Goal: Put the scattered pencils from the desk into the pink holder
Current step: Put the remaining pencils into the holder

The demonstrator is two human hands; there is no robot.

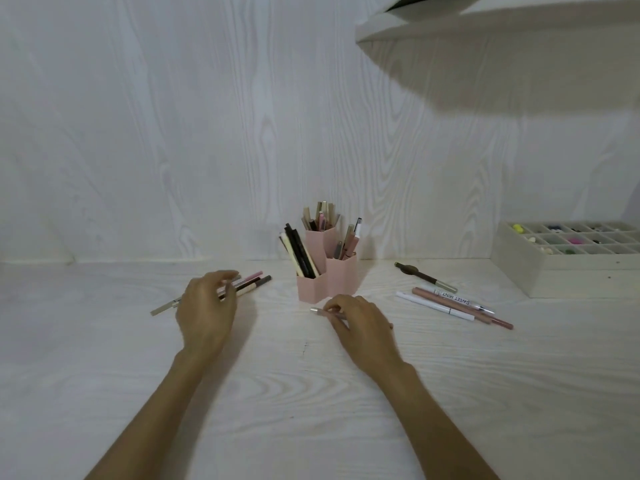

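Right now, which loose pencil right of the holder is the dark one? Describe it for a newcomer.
Start at the pink holder mid-desk and look right, toward the compartment tray. Of the loose pencils there, it is the dark pencil lying farthest back, alone: brown-black with a metallic end, while the others are white or pink.

On the surface (311, 393), the left hand (206, 306) grips several pencils (247, 284); the right hand (360, 317) pinches one pencil (320, 311) near the pink holder (311, 289).

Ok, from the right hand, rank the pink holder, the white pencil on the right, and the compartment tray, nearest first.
Measured from the right hand:
1. Pink holder, just beyond the fingertips, slightly left.
2. White pencil, lying on the desk to the right.
3. Compartment tray, far right, against the wall.
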